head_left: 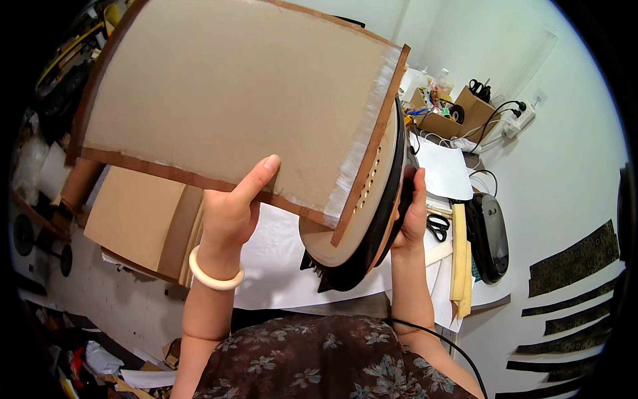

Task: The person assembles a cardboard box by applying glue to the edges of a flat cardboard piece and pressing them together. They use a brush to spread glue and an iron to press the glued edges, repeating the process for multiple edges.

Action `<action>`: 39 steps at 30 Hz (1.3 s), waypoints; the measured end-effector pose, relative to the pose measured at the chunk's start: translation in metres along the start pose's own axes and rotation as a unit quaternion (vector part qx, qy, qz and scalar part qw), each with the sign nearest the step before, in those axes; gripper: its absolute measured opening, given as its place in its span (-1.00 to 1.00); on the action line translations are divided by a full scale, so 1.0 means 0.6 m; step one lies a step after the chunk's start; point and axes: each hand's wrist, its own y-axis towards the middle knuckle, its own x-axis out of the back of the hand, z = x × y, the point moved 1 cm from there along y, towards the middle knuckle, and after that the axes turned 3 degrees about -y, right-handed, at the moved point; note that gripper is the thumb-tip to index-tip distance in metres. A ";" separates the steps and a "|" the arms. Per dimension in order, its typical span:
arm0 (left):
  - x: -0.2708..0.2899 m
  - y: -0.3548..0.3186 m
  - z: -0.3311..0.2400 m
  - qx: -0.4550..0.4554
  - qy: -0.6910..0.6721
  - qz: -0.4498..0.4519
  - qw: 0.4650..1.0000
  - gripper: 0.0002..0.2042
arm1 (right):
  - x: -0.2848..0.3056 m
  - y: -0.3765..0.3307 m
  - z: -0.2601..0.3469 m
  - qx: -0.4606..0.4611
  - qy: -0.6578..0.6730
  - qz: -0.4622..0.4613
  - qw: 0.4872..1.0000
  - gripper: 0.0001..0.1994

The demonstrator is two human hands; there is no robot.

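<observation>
Upper centre of frame, one brown-bordered beige panel (232, 93), your left hand (229, 214) clamped on its lower edge; centre, one iron (362, 229), your right hand (413, 216), partly hidden, fingers gripping it; upper right, cardboard box (435, 125) containing black roll (458, 108).

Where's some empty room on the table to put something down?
On the white sheet, between the brown stack and the held-up iron. The right is crowded: scissors, yellow strips and a black case sit close together. The pale panel hides some table.
</observation>
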 end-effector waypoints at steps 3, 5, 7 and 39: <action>-0.008 -0.005 -0.018 -0.036 0.054 0.003 0.998 -0.79 | 0.000 -0.009 0.011 0.037 -0.030 -0.009 0.999 -0.51; -0.013 -0.007 -0.027 -0.062 0.103 0.005 0.993 -0.84 | -0.002 -0.017 0.017 0.054 -0.066 -0.022 0.996 -0.51; -0.013 -0.009 -0.036 -0.093 0.171 0.013 0.981 -0.89 | -0.006 -0.023 0.021 0.068 -0.087 -0.026 0.994 -0.52; 0.005 -0.015 -0.033 0.038 0.107 0.023 0.993 -0.84 | 0.025 0.021 -0.016 -0.027 0.072 -0.017 0.997 -0.52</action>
